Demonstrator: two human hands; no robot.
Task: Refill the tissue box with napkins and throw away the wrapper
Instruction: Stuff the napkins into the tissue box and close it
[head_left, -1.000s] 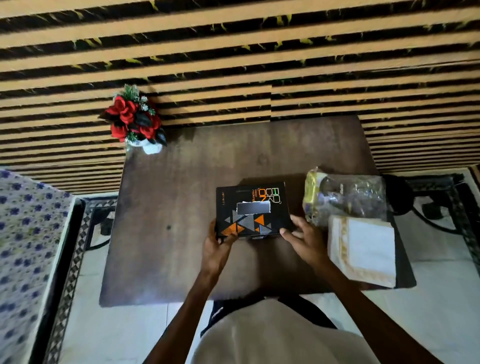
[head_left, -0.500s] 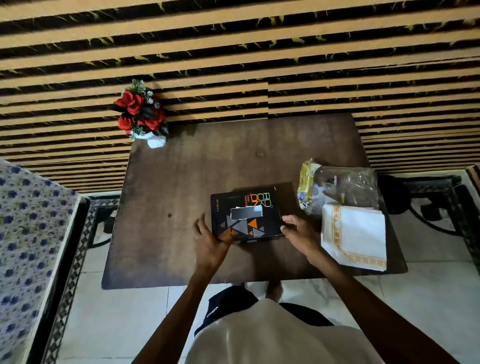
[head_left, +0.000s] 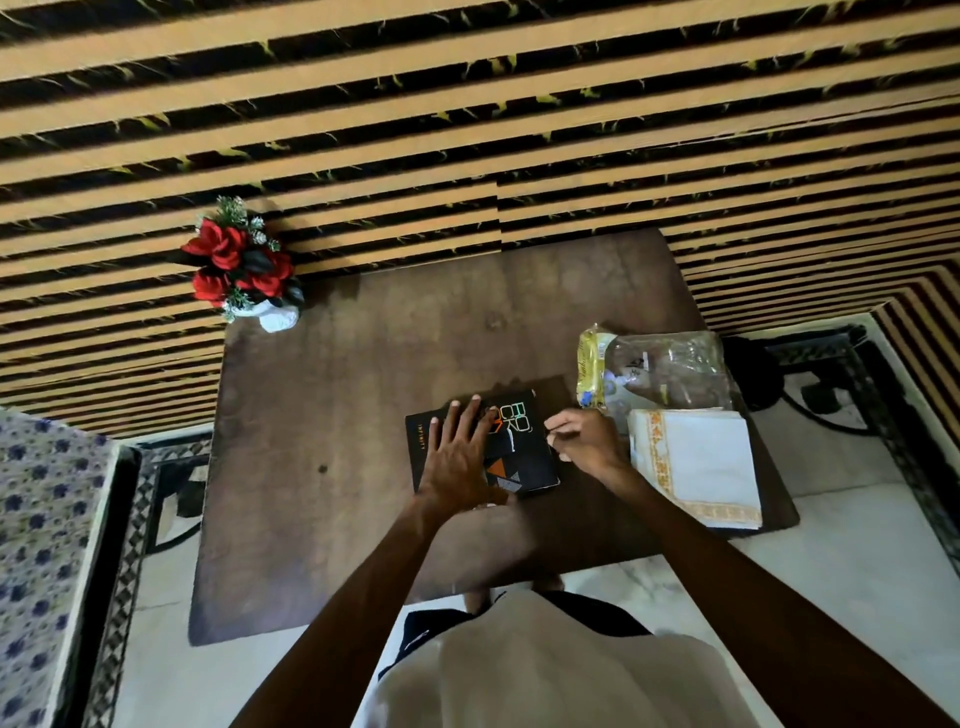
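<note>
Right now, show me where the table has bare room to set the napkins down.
The widest bare patch of the table lies left of the box, below the flowers. Another runs along the far edge, beyond the box. The right side is crowded: wrapper and napkins fill it, with the right hand between them and the box, and the left hand flat on the box.

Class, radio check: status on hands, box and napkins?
Left hand flat on tissue box. Right hand at its right edge, empty. Napkins and wrapper beside. Nothing blocking.
</note>
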